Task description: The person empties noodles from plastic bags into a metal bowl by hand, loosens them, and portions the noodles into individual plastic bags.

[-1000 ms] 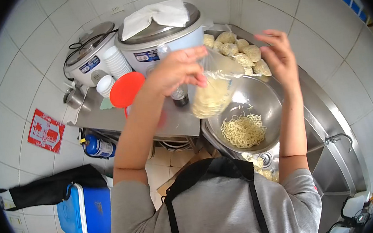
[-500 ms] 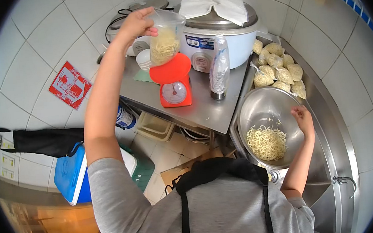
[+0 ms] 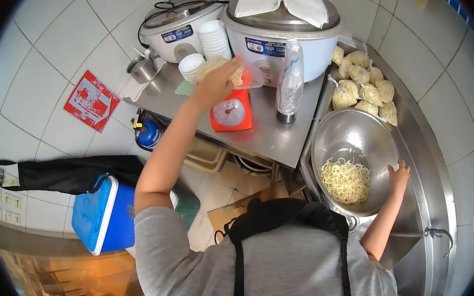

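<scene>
My left hand (image 3: 224,81) is closed on the clear plastic bag of noodles (image 3: 211,67), over the pan of a red dial scale (image 3: 230,113). The hand covers much of the bag and pan, so the bag's exact contact with the pan is hard to see. My right hand (image 3: 399,179) is at the right rim of a large steel bowl (image 3: 382,135), fingers apart and holding nothing. Loose yellow noodles (image 3: 346,181) lie heaped in the bowl. Beside the scale a plastic-wrapped cylinder with a metal base (image 3: 290,81) stands upright.
Several tied bags of noodles (image 3: 363,80) are piled behind the bowl. Two rice cookers (image 3: 295,44) (image 3: 176,37) stand at the back of the steel table (image 3: 273,139), with stacked white bowls (image 3: 213,40) between them. A blue cooler (image 3: 99,216) sits low on the left.
My left hand has lowered the bag from upright above the scale pan and now reaches across it. My right hand has moved down and slightly right along the bowl's rim. The camera view has shifted slightly.
</scene>
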Demonstrator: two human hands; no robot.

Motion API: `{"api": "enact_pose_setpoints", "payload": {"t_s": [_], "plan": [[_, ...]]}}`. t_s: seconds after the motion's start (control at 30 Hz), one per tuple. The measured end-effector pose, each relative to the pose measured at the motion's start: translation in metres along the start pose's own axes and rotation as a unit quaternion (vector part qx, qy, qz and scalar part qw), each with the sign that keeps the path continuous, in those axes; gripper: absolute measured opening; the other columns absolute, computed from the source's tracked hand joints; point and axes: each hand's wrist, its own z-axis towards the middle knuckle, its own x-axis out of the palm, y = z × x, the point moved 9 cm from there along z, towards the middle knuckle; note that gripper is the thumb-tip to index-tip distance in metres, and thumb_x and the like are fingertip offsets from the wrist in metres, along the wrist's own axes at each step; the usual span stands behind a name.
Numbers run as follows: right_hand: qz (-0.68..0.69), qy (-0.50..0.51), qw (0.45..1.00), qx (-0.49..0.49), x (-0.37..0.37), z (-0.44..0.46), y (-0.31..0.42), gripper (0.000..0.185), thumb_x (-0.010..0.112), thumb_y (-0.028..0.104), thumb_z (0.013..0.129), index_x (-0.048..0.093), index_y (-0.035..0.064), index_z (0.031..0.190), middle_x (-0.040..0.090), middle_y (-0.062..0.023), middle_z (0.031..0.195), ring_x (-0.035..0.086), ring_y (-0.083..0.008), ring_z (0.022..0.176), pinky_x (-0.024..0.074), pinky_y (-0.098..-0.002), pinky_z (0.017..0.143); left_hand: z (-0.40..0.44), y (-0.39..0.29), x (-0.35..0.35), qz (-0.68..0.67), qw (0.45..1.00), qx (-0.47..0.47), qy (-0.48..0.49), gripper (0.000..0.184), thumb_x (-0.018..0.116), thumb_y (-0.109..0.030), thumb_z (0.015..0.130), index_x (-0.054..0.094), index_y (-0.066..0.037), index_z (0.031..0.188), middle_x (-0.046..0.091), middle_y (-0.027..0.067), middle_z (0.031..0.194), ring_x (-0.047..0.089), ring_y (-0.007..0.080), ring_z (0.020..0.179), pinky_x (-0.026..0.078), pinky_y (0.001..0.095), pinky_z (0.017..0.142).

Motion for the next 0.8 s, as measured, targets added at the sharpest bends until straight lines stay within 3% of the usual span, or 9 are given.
{"api": "enact_pose_setpoints", "payload": {"t_s": [0.17, 0.3, 0.4, 0.5, 0.57, 0.67, 0.7, 0.73, 0.8], "plan": [[0.017, 0.014, 1.000, 0.012, 0.001, -0.004, -0.009, 0.050, 0.073, 0.023, 0.072, 0.055, 0.0068, 0.115, 0.050, -0.0215, 0.115, 0.049, -0.0395, 0.108, 0.0416, -0.0451, 0.091, -0.018, -0.023, 0.009, 0.041, 0.999, 0.015, -0.031, 0.054, 0.049, 0.002, 0.077, 0.046, -0.012, 0.130, 0.040, 0.0119, 0.138, 0.050, 0.0304, 0.113, 0.043, 0.0352, 0.090], [0.022, 0.039, 0.999, 0.011, -0.004, -0.012, -0.004, 0.049, 0.073, 0.024, 0.073, 0.055, 0.0067, 0.115, 0.050, -0.0214, 0.115, 0.050, -0.0402, 0.106, 0.0421, -0.0443, 0.090, -0.030, -0.025, 0.018, 0.068, 0.995, -0.074, 0.017, 0.045, 0.052, -0.005, 0.079, 0.054, -0.017, 0.122, 0.040, 0.0103, 0.138, 0.058, 0.0319, 0.098, 0.049, 0.0374, 0.080], [-0.029, -0.021, 0.999, 0.002, -0.022, -0.014, 0.011, 0.048, 0.072, 0.022, 0.073, 0.055, 0.0055, 0.115, 0.051, -0.0199, 0.115, 0.051, -0.0403, 0.105, 0.0425, -0.0437, 0.089, -0.030, -0.028, 0.018, 0.103, 0.991, -0.086, 0.004, 0.040, 0.053, -0.008, 0.079, 0.058, -0.018, 0.118, 0.039, 0.0088, 0.138, 0.061, 0.0327, 0.088, 0.051, 0.0379, 0.075], [-0.020, -0.031, 0.992, -0.117, -0.025, -0.010, 0.058, 0.048, 0.072, 0.022, 0.073, 0.056, 0.0038, 0.114, 0.053, -0.0188, 0.116, 0.052, -0.0376, 0.105, 0.0424, -0.0416, 0.090, -0.027, -0.029, 0.019, 0.160, 0.983, -0.086, -0.011, 0.042, 0.053, -0.007, 0.079, 0.055, -0.015, 0.120, 0.042, 0.0108, 0.136, 0.062, 0.0315, 0.083, 0.052, 0.0369, 0.070], [0.079, 0.124, 0.978, -0.147, 0.017, -0.002, 0.077, 0.049, 0.073, 0.022, 0.072, 0.057, 0.0031, 0.114, 0.055, -0.0178, 0.118, 0.053, -0.0338, 0.108, 0.0420, -0.0392, 0.092, -0.024, -0.017, 0.032, 0.223, 0.970, -0.100, 0.002, 0.049, 0.051, -0.006, 0.080, 0.046, -0.012, 0.129, 0.047, 0.0154, 0.129, 0.064, 0.0284, 0.081, 0.053, 0.0348, 0.064], [0.079, 0.383, 0.899, -0.197, 0.100, -0.010, 0.101, 0.069, 0.080, 0.034, 0.063, 0.054, 0.0058, 0.121, 0.053, -0.0171, 0.123, 0.049, -0.0295, 0.116, 0.0393, -0.0373, 0.097, -0.024, 0.011, 0.016, 0.221, 0.966, 0.020, -0.135, 0.061, 0.050, 0.001, 0.078, 0.039, -0.014, 0.136, 0.042, 0.0124, 0.136, 0.065, 0.0239, 0.082, 0.053, 0.0324, 0.071], [0.039, 0.468, 0.871, -0.142, 0.105, -0.026, 0.107, 0.089, 0.084, 0.034, 0.056, 0.045, 0.0046, 0.129, 0.050, -0.0190, 0.126, 0.054, -0.0294, 0.109, 0.0452, -0.0391, 0.088, -0.016, 0.018, 0.005, 0.026, 0.987, -0.119, -0.106, 0.065, 0.047, 0.004, 0.077, 0.033, -0.011, 0.138, 0.045, 0.0168, 0.132, 0.065, 0.0216, 0.080, 0.054, 0.0303, 0.068], [0.034, 0.485, 0.861, -0.151, 0.112, -0.036, 0.113, 0.093, 0.085, 0.035, 0.054, 0.043, 0.0057, 0.131, 0.045, -0.0206, 0.130, 0.052, -0.0306, 0.110, 0.0446, -0.0399, 0.089, -0.011, 0.010, -0.005, -0.165, 0.951, -0.254, -0.063, 0.069, 0.044, 0.008, 0.077, 0.026, -0.008, 0.141, 0.048, 0.0212, 0.127, 0.065, 0.0192, 0.079, 0.055, 0.0281, 0.065], [0.005, 0.459, 0.866, -0.200, 0.131, -0.057, 0.124, 0.095, 0.085, 0.033, 0.053, 0.041, 0.0077, 0.133, 0.037, -0.0229, 0.135, 0.052, -0.0330, 0.111, 0.0441, -0.0414, 0.091, -0.011, 0.002, -0.034, -0.217, 0.901, -0.364, -0.093, 0.068, 0.046, 0.008, 0.077, 0.024, -0.001, 0.140, 0.044, 0.0193, 0.132, 0.064, 0.0163, 0.076, 0.055, 0.0290, 0.065]]}}
